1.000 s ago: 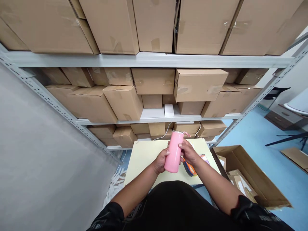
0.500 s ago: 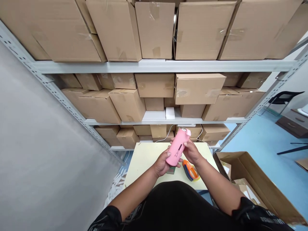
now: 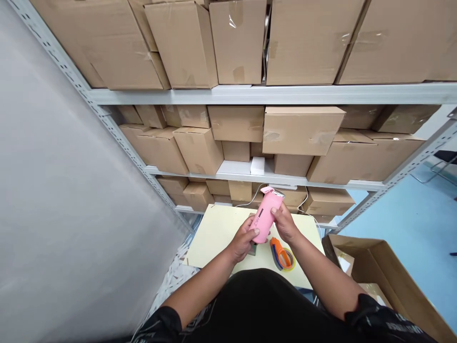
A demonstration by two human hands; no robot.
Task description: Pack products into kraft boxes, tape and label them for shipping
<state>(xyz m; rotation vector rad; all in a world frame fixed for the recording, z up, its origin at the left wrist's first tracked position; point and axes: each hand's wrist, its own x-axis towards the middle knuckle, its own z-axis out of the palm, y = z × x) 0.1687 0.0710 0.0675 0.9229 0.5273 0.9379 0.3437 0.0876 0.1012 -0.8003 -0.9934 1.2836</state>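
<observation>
A pink cylindrical case point(image 3: 264, 218), with dark lettering and a small flap at its top, is held tilted above the table. Its upper end shows something shiny and metallic. My left hand point(image 3: 244, 238) grips the lower end, thumb across the front. Higher up on the right side, my right hand point(image 3: 284, 223) is closed around it, thumb pressed on the front. Below, an orange and blue tape dispenser point(image 3: 282, 254) with yellow tape lies on the table. A small greenish object point(image 3: 253, 249) shows partly beneath my left hand; most of it is hidden.
The pale yellow table point(image 3: 210, 233) stands before a metal shelf point(image 3: 243, 95) stacked with cardboard boxes point(image 3: 303, 128). An open carton point(image 3: 389, 267) with smaller boxes inside is at the right. White cables point(image 3: 303, 197) hang behind the table, and a grey wall point(image 3: 71, 200) closes the left.
The pink case has turned about its length: its flap has gone from the right side of the top to the left, and the lettering has shifted left. The view has swung leftward.
</observation>
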